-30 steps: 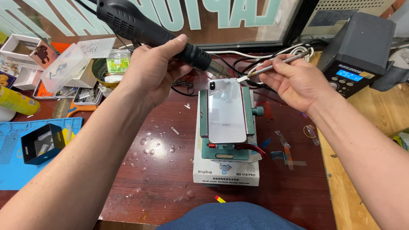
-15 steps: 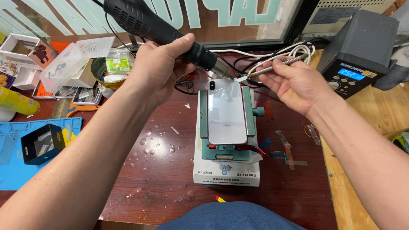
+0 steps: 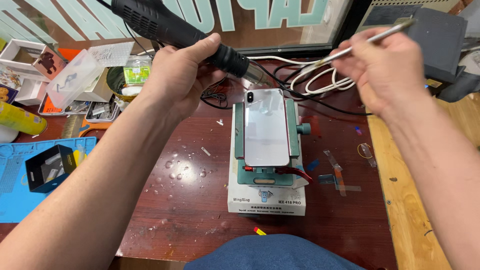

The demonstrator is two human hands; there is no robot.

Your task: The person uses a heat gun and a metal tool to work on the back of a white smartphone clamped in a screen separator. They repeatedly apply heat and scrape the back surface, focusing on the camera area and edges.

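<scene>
A white smartphone [image 3: 266,127] lies back-up, clamped in a green holder [image 3: 293,131] that sits on a white box [image 3: 266,201] on the dark red table. My left hand [image 3: 181,75] grips a black hot-air gun [image 3: 172,31], whose metal nozzle [image 3: 257,76] points down just above the phone's top edge. Up at the right, my right hand [image 3: 382,67] holds a thin metal tool [image 3: 355,46], raised well clear of the phone and slightly blurred.
A dark grey station unit [image 3: 440,40] stands at the back right. White and black cables [image 3: 320,82] loop behind the holder. Clear plastic boxes and small trays [image 3: 75,80] crowd the back left, and a blue mat [image 3: 15,185] with a black box [image 3: 47,167] lies left. Tape scraps [image 3: 340,177] lie right of the holder.
My right hand has lifted the metal tool up and to the right, away from the phone's top corner. The hot-air gun stays above the phone's top edge.
</scene>
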